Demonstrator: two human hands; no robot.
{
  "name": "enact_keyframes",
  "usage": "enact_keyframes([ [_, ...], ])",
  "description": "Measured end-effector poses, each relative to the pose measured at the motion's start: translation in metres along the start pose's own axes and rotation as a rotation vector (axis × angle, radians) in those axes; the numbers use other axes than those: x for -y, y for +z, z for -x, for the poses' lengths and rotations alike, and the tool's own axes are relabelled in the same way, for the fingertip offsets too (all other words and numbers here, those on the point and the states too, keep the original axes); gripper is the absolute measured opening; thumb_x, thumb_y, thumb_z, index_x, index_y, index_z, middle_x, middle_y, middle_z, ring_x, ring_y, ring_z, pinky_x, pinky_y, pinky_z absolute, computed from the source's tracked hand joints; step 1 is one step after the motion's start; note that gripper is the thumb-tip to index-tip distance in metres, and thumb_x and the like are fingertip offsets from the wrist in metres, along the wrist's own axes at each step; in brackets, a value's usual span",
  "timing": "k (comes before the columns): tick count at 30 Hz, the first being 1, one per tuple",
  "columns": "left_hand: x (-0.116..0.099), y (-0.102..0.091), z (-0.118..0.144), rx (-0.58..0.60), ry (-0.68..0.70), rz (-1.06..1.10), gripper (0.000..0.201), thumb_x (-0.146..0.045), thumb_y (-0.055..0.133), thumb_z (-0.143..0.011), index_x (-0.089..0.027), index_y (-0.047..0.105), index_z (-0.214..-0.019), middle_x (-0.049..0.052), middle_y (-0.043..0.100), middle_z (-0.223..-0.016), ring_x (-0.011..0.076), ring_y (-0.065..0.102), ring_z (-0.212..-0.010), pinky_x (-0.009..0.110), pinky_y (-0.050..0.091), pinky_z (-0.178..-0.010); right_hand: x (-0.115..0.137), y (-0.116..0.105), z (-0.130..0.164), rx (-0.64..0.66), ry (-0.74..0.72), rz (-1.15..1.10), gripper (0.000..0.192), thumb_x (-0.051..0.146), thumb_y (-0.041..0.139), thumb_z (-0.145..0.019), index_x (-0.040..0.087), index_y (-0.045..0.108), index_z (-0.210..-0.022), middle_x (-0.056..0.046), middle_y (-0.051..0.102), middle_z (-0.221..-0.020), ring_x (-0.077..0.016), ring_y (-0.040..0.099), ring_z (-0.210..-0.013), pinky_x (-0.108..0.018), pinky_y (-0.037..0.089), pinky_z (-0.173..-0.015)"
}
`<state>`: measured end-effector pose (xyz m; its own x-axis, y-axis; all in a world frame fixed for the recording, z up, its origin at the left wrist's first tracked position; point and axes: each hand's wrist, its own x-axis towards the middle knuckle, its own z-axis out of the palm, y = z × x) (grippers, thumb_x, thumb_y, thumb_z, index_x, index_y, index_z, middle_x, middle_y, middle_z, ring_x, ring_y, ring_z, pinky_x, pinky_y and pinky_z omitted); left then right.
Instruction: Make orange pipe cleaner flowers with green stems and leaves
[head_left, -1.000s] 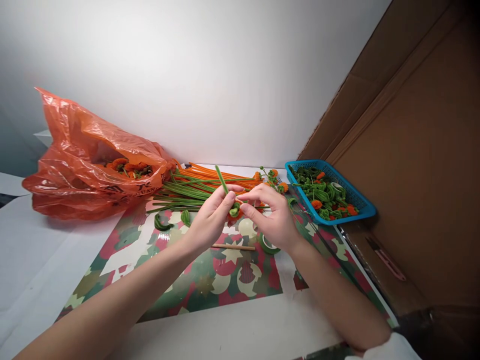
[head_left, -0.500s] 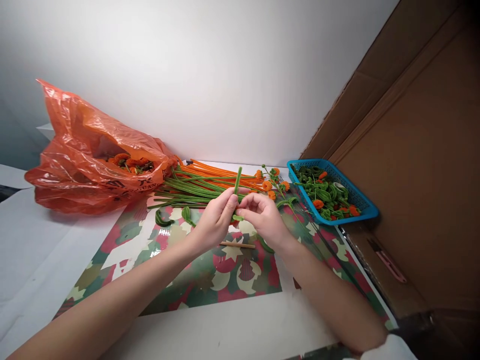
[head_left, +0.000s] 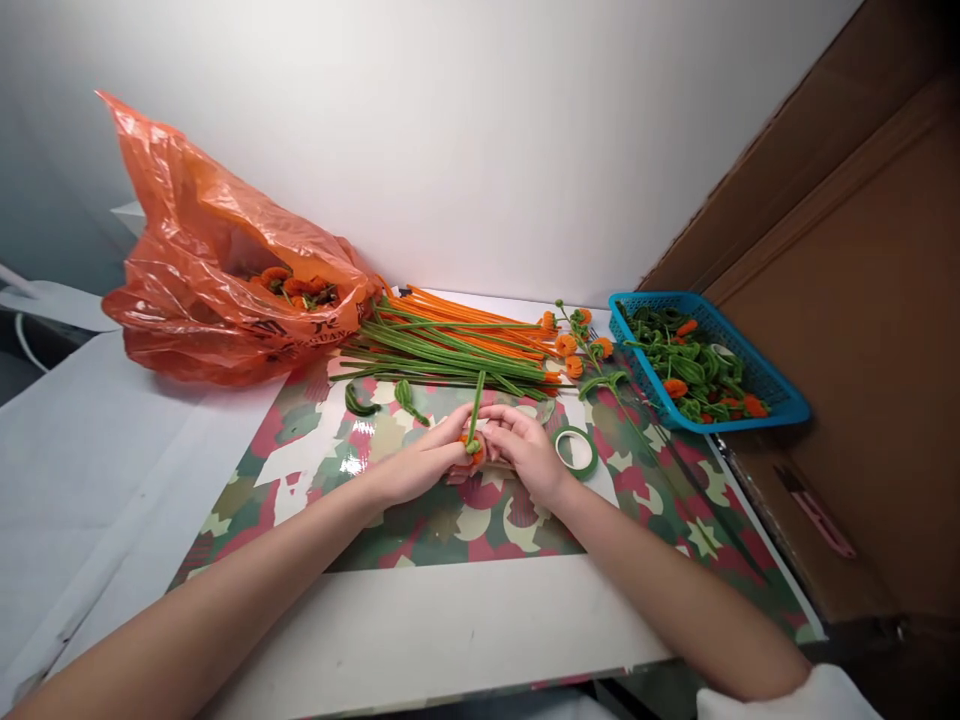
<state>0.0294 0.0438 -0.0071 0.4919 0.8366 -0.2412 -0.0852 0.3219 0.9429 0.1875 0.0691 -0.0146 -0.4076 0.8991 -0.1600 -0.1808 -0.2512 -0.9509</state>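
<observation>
Between my hands is a small ribbed orange pipe-cleaner ball (head_left: pixel 478 458) with a green pipe-cleaner stem (head_left: pixel 477 405) pointing up and away. My left hand (head_left: pixel 429 463) grips it from the left, thumb beside the green base. Curled around its right side is my right hand (head_left: pixel 531 458), its fingertips meeting the left ones behind the stem; the far side of the ball is hidden. A roll of green tape (head_left: pixel 592 456) lies just right of my right hand. Beyond the left hand lie a curled dark green leaf (head_left: pixel 360 402) and a lighter green leaf (head_left: pixel 409 400).
Green pipe cleaners (head_left: pixel 450 352) and orange ones (head_left: pixel 472 318) lie behind my hands. An orange plastic bag (head_left: pixel 202 250) is at left. A blue basket (head_left: pixel 787 410) of green and orange pieces stands at right, near an orange-fruited sprig (head_left: pixel 566 345) and pink-handled cutter (head_left: pixel 825 525).
My hands have come lower and nearer, turning the piece so its orange ball shows. The tape roll has come into sight beside my right hand. The whole view has shifted slightly.
</observation>
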Motion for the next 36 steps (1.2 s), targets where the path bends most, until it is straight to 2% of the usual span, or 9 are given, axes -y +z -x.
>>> enact_keyframes([
  [8,-0.001,0.006,0.006,0.056,0.0,-0.075,0.063,-0.016,0.051,-0.078,-0.025,0.03,-0.137,-0.004,0.044,-0.079,0.0073,0.035,-0.057,0.019,0.03,-0.05,-0.008,-0.005,0.017,0.03,-0.171,0.061,0.018,0.035,0.069,-0.078,0.02,0.063,-0.085,0.001,0.061,-0.078,-0.0115,0.058,-0.071,-0.024,0.05,-0.064],
  [13,0.01,0.002,0.002,-0.073,0.13,0.016,0.025,-0.034,0.055,-0.089,-0.019,0.048,-0.108,-0.006,0.047,-0.067,0.0078,0.044,-0.055,0.02,0.041,-0.051,-0.007,-0.015,0.022,-0.108,-0.457,0.321,0.003,0.023,0.067,-0.081,0.021,0.066,-0.079,-0.002,0.064,-0.082,-0.0152,0.062,-0.08,-0.03,0.052,-0.074],
  [16,0.013,0.001,-0.001,-0.111,0.152,0.055,0.022,-0.037,0.06,-0.089,-0.018,0.054,-0.096,-0.003,0.053,-0.072,0.0088,0.053,-0.06,0.022,0.049,-0.057,-0.004,-0.016,0.027,-0.126,-0.561,0.452,0.006,0.016,0.068,-0.081,0.022,0.068,-0.079,-0.003,0.066,-0.081,-0.0161,0.063,-0.08,-0.031,0.052,-0.074],
  [19,0.014,0.001,-0.002,-0.138,0.144,0.105,0.024,-0.037,0.063,-0.087,-0.017,0.058,-0.1,0.0,0.059,-0.084,0.011,0.06,-0.069,0.025,0.054,-0.063,-0.004,-0.014,0.03,-0.107,-0.609,0.506,0.008,0.015,0.066,-0.082,0.022,0.07,-0.084,-0.003,0.066,-0.082,-0.0163,0.064,-0.081,-0.031,0.053,-0.071],
  [21,0.013,0.002,-0.001,-0.128,0.134,0.135,0.03,-0.037,0.063,-0.087,-0.018,0.058,-0.11,0.002,0.061,-0.088,0.0132,0.064,-0.073,0.027,0.056,-0.067,-0.005,-0.014,0.031,-0.105,-0.629,0.537,0.01,0.014,0.065,-0.083,0.022,0.07,-0.086,-0.003,0.066,-0.082,-0.0163,0.064,-0.081,-0.03,0.053,-0.07],
  [25,0.012,0.005,0.002,-0.144,0.16,0.111,0.045,-0.035,0.061,-0.089,-0.022,0.048,-0.13,-0.002,0.059,-0.076,0.0108,0.062,-0.063,0.025,0.054,-0.062,-0.005,-0.014,0.031,-0.122,-0.698,0.615,0.012,0.011,0.065,-0.083,0.021,0.069,-0.087,-0.003,0.067,-0.082,-0.0165,0.065,-0.081,-0.031,0.053,-0.072],
  [28,0.014,0.006,0.002,-0.149,0.196,0.04,0.034,-0.035,0.058,-0.09,-0.02,0.052,-0.121,-0.004,0.056,-0.069,0.0093,0.057,-0.055,0.023,0.051,-0.056,-0.001,-0.015,0.031,-0.163,-0.752,0.654,0.012,0.01,0.065,-0.082,0.021,0.068,-0.085,-0.003,0.067,-0.082,-0.0162,0.065,-0.08,-0.03,0.053,-0.071],
  [31,0.015,0.006,0.002,-0.144,0.213,-0.031,0.025,-0.034,0.056,-0.091,-0.017,0.058,-0.108,-0.004,0.055,-0.065,0.0083,0.053,-0.053,0.022,0.047,-0.053,0.0,-0.015,0.03,-0.214,-0.719,0.658,0.011,0.01,0.065,-0.083,0.021,0.068,-0.083,-0.003,0.066,-0.082,-0.0156,0.064,-0.078,-0.029,0.053,-0.068],
  [36,0.013,0.006,0.002,-0.199,0.223,-0.089,0.02,-0.031,0.053,-0.092,-0.019,0.056,-0.108,-0.005,0.052,-0.065,0.0078,0.05,-0.054,0.021,0.044,-0.055,0.0,-0.014,0.031,-0.195,-0.701,0.678,0.009,0.013,0.064,-0.083,0.021,0.068,-0.083,-0.003,0.067,-0.081,-0.0167,0.065,-0.079,-0.03,0.053,-0.069],
])
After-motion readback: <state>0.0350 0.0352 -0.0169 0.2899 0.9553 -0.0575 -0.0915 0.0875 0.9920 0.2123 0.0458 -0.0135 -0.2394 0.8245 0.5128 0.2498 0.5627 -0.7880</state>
